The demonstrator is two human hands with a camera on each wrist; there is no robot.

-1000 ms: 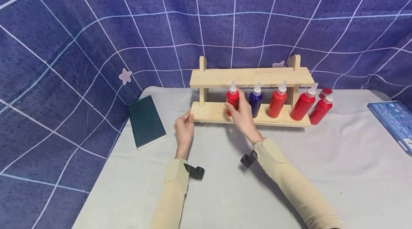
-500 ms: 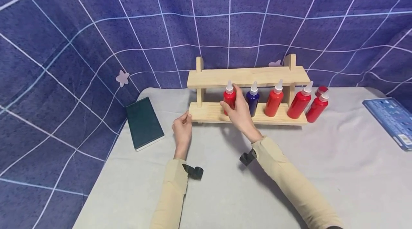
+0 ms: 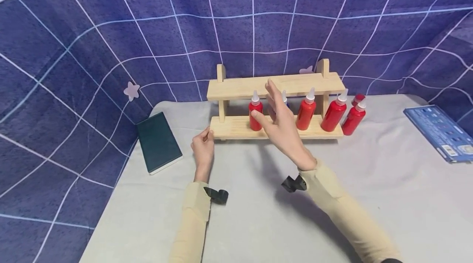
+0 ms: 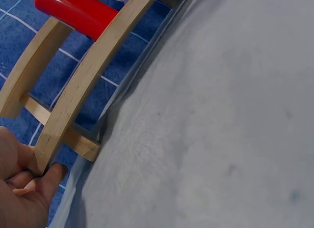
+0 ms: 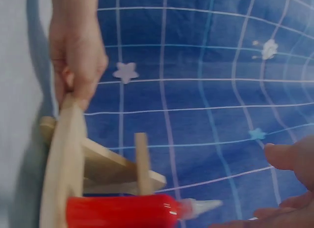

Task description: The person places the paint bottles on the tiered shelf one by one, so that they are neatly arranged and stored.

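A two-tier wooden rack (image 3: 230, 130) stands at the back of the table. My left hand (image 3: 203, 148) pinches the left end of its lower board between thumb and fingers, as the left wrist view (image 4: 22, 184) also shows. On that board, a red squeeze bottle (image 3: 256, 118) with a white nozzle stands upright at the left. My right hand (image 3: 283, 130) is just right of it, fingers spread and holding nothing. Behind this hand a blue bottle is mostly hidden, its white nozzle (image 3: 284, 97) showing. Farther right come an orange-red bottle (image 3: 306, 116) and a red bottle (image 3: 334, 116).
Beside the rack's right end is another red bottle (image 3: 353, 121), with a red object (image 3: 358, 99) partly hidden behind it. A dark green book (image 3: 159, 141) lies to the left. At the far right lies a flat blue package (image 3: 439, 131). A blue gridded cloth (image 3: 236, 33) hangs behind.
My right hand has let go of the leftmost red bottle and drawn back to the right, its fingers spreading. The left hand keeps its pinch on the rack. The head view has shifted slightly.
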